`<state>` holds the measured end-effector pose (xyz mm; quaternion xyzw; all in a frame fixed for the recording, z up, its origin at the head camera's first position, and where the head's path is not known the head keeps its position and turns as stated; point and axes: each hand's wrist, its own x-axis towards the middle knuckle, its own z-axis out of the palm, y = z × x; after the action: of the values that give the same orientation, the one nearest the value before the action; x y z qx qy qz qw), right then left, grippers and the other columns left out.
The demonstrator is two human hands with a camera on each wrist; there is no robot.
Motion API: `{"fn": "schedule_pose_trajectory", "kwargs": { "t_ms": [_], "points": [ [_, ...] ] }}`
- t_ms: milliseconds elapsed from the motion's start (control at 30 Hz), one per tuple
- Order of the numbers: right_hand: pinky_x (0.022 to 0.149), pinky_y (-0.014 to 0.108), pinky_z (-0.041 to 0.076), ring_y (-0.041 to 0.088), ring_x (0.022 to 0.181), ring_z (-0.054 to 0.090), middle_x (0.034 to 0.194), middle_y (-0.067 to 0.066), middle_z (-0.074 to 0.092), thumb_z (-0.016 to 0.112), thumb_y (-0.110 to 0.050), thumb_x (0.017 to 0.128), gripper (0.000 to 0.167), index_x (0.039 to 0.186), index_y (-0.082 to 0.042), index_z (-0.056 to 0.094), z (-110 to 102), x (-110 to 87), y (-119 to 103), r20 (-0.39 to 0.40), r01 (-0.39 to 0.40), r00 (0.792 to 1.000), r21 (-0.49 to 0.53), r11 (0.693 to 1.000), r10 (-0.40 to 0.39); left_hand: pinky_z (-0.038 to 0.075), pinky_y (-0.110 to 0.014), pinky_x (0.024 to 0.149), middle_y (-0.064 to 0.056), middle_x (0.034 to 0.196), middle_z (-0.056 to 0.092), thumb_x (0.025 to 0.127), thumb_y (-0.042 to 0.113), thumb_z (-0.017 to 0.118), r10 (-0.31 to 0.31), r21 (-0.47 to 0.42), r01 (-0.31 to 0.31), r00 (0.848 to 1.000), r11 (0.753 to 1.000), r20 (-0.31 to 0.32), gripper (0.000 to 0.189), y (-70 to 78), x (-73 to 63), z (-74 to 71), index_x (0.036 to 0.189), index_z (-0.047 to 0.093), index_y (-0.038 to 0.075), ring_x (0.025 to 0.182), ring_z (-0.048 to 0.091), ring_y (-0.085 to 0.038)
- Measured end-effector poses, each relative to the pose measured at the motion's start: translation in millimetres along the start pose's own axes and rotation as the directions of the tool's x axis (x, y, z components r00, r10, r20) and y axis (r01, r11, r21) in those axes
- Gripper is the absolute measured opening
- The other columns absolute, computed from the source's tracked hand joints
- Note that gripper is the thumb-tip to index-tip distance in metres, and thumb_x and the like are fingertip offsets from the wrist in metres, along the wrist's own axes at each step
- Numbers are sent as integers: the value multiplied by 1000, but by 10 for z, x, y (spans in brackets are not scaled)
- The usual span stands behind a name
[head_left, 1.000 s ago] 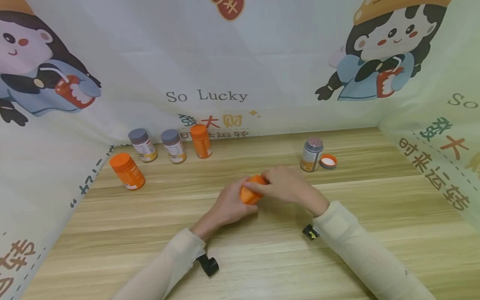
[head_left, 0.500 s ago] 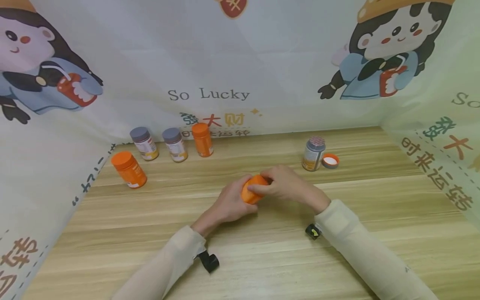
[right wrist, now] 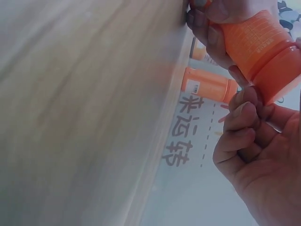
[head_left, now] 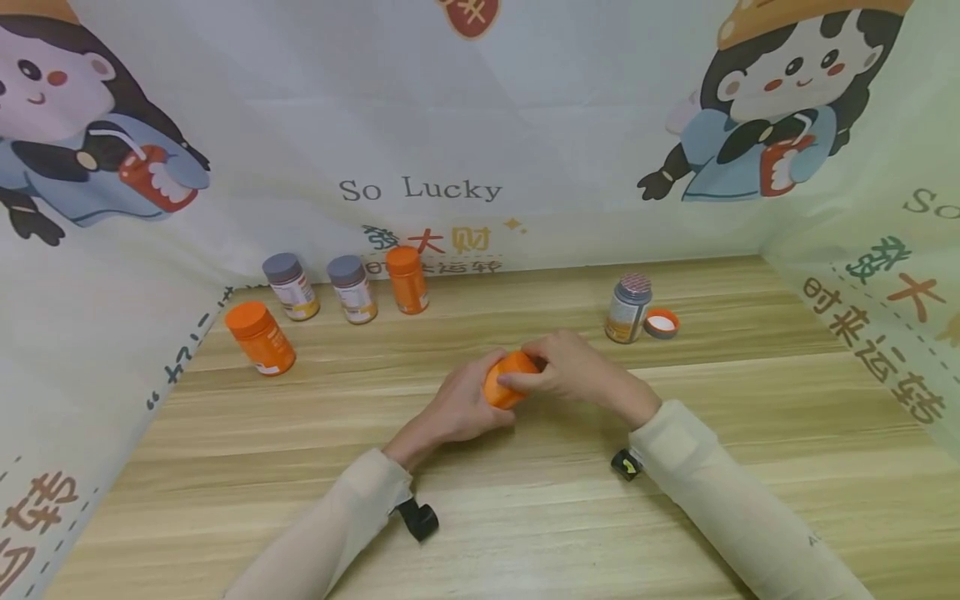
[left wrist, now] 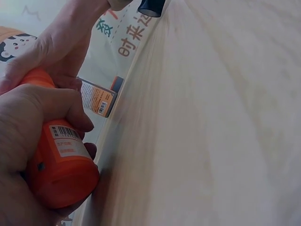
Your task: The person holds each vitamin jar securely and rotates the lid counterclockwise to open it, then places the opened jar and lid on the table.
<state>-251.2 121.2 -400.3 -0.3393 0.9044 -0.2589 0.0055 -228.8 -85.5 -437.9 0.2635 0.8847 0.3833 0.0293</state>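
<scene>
An orange plastic bottle is held tilted above the middle of the table, between both hands. My left hand wraps its fingers and thumb round the bottle's body. My right hand pinches the orange lid at the other end with thumb and fingers. In the right wrist view the lid sits on the bottle. A white label with a barcode shows near the bottle's base in the left wrist view. The fingers hide part of the bottle.
A grey bottle with its lid off stands back right, beside an upturned lid. At the back left stand two grey-lidded bottles and two orange bottles. A printed cloth hangs behind the table.
The head view has shifted slightly. Both hands keep their hold on the orange bottle and its lid, with hardly any visible movement.
</scene>
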Motion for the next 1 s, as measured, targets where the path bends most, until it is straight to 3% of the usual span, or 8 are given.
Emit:
{"fn": "schedule_pose_trajectory", "kwargs": {
  "t_ms": [100, 333, 433, 567, 667, 800, 1000],
  "points": [
    [55, 22, 32, 6, 58, 41, 63, -10, 43, 71, -49, 92, 39, 73, -17, 59, 21, 2, 10, -18, 6, 1000, -6, 1000, -6, 43, -28, 63, 0, 93, 61, 70, 12, 84, 8, -8, -8, 1000, 1000, 6, 57, -8, -1, -2, 119, 58, 20, 76, 54, -17],
    [57, 19, 37, 6, 62, 48, 72, -7, 57, 82, -45, 84, 36, 94, -13, 69, 18, 4, -21, -34, 73, 997, -4, 997, -74, 48, -26, 64, -2, 95, 62, 68, 8, 80, 25, -131, -21, 999, 991, 29, 62, -48, -9, -14, 125, 60, 17, 78, 56, -16],
    [58, 19, 37, 6, 63, 48, 72, -6, 57, 82, -46, 84, 37, 95, -13, 68, -10, -1, -40, -14, 67, 998, 2, 998, -67, 48, -26, 63, -1, 94, 62, 67, 8, 79, 34, -139, -30, 999, 990, 30, 62, -55, -11, -22, 126, 60, 18, 77, 56, -15],
    [59, 23, 39, 8, 64, 49, 71, -7, 53, 76, -51, 89, 36, 92, -17, 64, -75, -21, -69, 30, 8, 1000, 16, 1000, -8, 48, -27, 65, -1, 96, 63, 67, 8, 80, 32, -144, -28, 999, 989, 25, 63, -46, -5, -25, 127, 61, 19, 79, 56, -16],
    [61, 26, 42, 10, 64, 51, 69, -6, 54, 62, -52, 99, 35, 88, -18, 62, -124, -36, -82, 57, -45, 997, 40, 998, 43, 50, -28, 70, -2, 100, 65, 68, 8, 81, 20, -135, -16, 1000, 991, 23, 67, -38, 0, -20, 131, 60, 18, 83, 58, -17],
    [61, 28, 43, 12, 62, 53, 67, -3, 58, 47, -52, 106, 46, 80, -17, 60, -181, -61, -86, 83, -107, 991, 34, 994, 104, 51, -31, 73, -3, 101, 66, 68, 10, 81, 2, -97, 0, 1000, 995, 23, 68, -30, 4, -8, 133, 59, 16, 84, 58, -18],
    [57, 28, 40, 12, 60, 54, 65, -5, 60, 50, -57, 103, 48, 76, -19, 60, -219, -86, -116, 117, -129, 984, -23, 991, 131, 50, -30, 72, -2, 102, 66, 69, 9, 81, -13, -110, 16, 999, 994, 34, 69, -13, 1, -2, 134, 60, 18, 84, 58, -17]
  ]
}}
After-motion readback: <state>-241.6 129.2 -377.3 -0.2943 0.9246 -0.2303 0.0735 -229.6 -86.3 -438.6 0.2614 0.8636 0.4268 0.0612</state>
